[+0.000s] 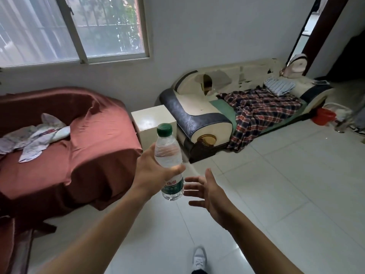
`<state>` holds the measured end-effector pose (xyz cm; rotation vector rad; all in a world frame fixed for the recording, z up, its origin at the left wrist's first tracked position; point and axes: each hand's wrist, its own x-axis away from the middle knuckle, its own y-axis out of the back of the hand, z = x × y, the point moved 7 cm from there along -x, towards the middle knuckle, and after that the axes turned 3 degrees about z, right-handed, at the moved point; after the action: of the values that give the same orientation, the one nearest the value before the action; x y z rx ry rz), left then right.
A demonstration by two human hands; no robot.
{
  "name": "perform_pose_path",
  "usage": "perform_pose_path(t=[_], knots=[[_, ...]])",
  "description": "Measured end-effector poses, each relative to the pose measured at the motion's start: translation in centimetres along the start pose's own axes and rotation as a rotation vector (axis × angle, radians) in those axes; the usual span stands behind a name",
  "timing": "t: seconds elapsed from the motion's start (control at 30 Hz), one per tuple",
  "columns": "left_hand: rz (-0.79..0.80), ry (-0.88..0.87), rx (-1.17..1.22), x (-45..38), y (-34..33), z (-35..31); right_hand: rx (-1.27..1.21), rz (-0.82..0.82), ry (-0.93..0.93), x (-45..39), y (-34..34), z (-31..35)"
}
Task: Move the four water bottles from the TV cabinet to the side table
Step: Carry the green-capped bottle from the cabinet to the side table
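— So, from the left: where's the bottle?
— The left hand (152,173) is wrapped round the water bottle (169,163), which stands upright, green cap up.
— And the side table (153,123)?
— Straight ahead beyond the bottle, between the red-covered sofa (69,151) and the cream sofa (207,115); its top looks bare.
— The right hand (209,192)?
— Spread, holding nothing, just beside the bottle's base. Open tile floor (276,194) lies between.

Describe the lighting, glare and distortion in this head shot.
Head view: daylight from the window lights the room; soft glare patches on the side table top and floor tiles; wide-angle bending curves the edges; water bottle sharp, far right corner blurred.
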<state>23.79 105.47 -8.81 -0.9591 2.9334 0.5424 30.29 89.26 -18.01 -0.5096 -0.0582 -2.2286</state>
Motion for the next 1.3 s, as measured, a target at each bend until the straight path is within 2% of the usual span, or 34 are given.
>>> perform_pose_path(t=[0.3, 0.57, 0.97, 1.3], knots=[[-0.054, 0.033, -0.085, -18.5, -2.7, 0.7, 0.004, 0.121, -0.021, -17.5, 6.5, 7.8], [-0.14, 0.035, -0.097, -32.7, -2.8, 2.1, -0.033, 0.111, -0.032, -31.4, 10.4, 14.3], [-0.305, 0.021, -0.136, -54.4, 2.3, 7.8, -0.06, 0.095, -0.075, -53.6, 9.6, 21.7], [-0.404, 0.071, -0.172, -68.7, 4.8, 11.8, -0.094, 0.109, -0.15, -69.3, 9.4, 25.5]])
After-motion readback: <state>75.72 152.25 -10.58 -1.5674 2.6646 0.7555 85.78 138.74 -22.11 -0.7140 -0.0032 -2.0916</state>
